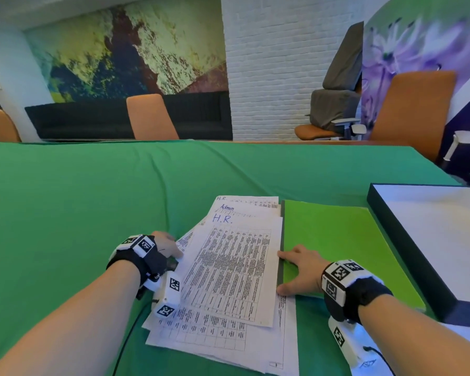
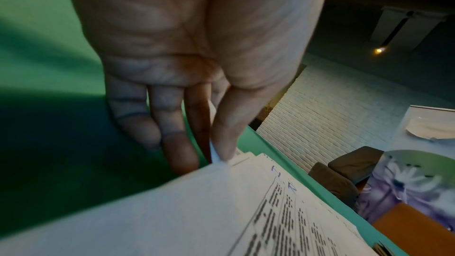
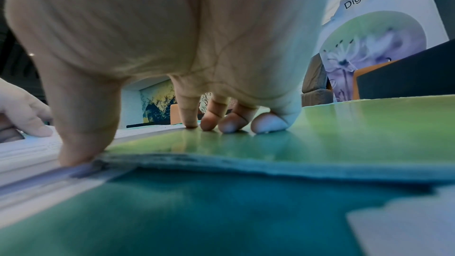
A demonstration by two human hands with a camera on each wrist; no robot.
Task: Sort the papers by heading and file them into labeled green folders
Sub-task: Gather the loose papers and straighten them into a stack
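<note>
A loose pile of printed papers point(image 1: 228, 280) lies on the green cloth, and the top sheet is headed "H.R." in blue ink. Sheets headed "Admin" and "H.R." stick out behind it. My left hand point(image 1: 177, 253) pinches the top sheet's left edge; in the left wrist view the thumb and forefinger point(image 2: 218, 153) clamp the paper point(image 2: 209, 211). A closed green folder point(image 1: 342, 248) lies right of the pile. My right hand point(image 1: 296, 270) presses on the folder's left edge with its fingertips point(image 3: 229, 126) and its thumb at the folder point(image 3: 357, 122) corner. No label shows on the folder.
A shallow dark tray point(image 1: 391, 240) with a white inside sits right of the folder. Another white sheet point(image 1: 467, 340) lies at the near right. The green cloth point(image 1: 79, 202) stretches bare to the left and far side. Orange chairs point(image 1: 149, 118) stand behind the table.
</note>
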